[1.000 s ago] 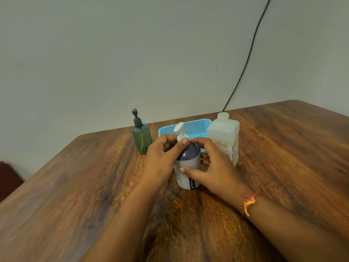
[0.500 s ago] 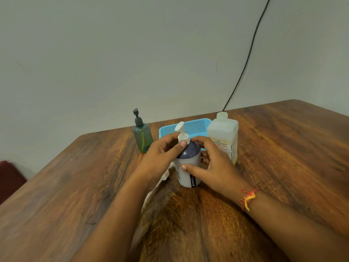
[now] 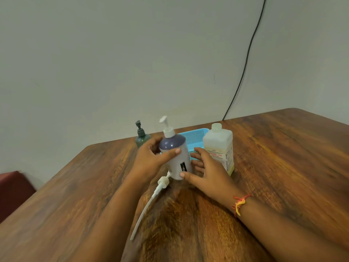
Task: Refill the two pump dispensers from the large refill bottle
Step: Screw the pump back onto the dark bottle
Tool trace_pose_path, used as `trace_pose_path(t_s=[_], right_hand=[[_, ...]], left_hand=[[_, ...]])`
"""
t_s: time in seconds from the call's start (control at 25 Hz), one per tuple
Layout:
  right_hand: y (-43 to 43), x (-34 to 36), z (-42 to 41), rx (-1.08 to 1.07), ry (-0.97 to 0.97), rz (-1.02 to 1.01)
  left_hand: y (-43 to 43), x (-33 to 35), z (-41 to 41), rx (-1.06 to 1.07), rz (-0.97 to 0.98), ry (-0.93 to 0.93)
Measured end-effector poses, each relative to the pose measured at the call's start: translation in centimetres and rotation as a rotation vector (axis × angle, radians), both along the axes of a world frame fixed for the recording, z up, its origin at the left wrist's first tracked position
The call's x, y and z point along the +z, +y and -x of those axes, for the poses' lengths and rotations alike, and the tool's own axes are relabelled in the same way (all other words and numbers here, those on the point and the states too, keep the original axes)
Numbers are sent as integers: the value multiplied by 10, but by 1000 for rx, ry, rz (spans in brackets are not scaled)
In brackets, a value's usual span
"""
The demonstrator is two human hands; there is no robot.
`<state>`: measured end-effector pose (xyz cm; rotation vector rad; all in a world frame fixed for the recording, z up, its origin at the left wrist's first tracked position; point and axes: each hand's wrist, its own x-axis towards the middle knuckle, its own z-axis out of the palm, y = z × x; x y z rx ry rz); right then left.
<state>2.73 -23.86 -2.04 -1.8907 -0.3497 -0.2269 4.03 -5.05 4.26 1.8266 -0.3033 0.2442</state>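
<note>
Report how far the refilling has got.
Done: the large refill bottle stands uncapped, and a loose pump with a long tube lies on the table. In hand: the left hand grips the purple dispenser, its pump on; the right hand touches its base. Left: opening and filling both it and the green dispenser, whose pump is also on. No pouring shows.

Blue mesh tray (image 3: 196,138) on wooden table (image 3: 283,167)

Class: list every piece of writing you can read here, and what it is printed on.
"BIOCHEK CHG Handrub": front label of the translucent white plastic refill bottle.
"BIOCHEK CHG": vertical, on that bottle's side.
Its smaller print: too small to read.
Black tag on the white-and-purple pump dispenser: blurred.
</note>
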Motion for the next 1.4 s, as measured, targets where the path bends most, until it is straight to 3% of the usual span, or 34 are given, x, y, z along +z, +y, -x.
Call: trace_pose_path(t_s=[0.28, 0.6, 1.0, 1.12, 1.24, 1.32, 1.4], right_hand=[[2, -6, 0, -1, -38, 251], [0, -8, -2, -2, -106, 423], [-1, -6, -2, 30, -110, 436], [2, -4, -1, 33, -115, 427], [0, -5, 1, 17, -118, 425], [1, -5, 0, 17, -114, 429], [1, -5, 0, 18, -106, 432]], left_hand=[[-14, 48, -65, 246, 94, -125], [-38, -7, -110, 319, -107, -6], [-27, -16, -103, 269, -326, -63], [-3, -22, -95, 558, -152, -168], [22, -30, -97, 817, -158, -50], [41, -35, -109, 828, -258, 133], [50, -38, -116, 727, -237, 251]])
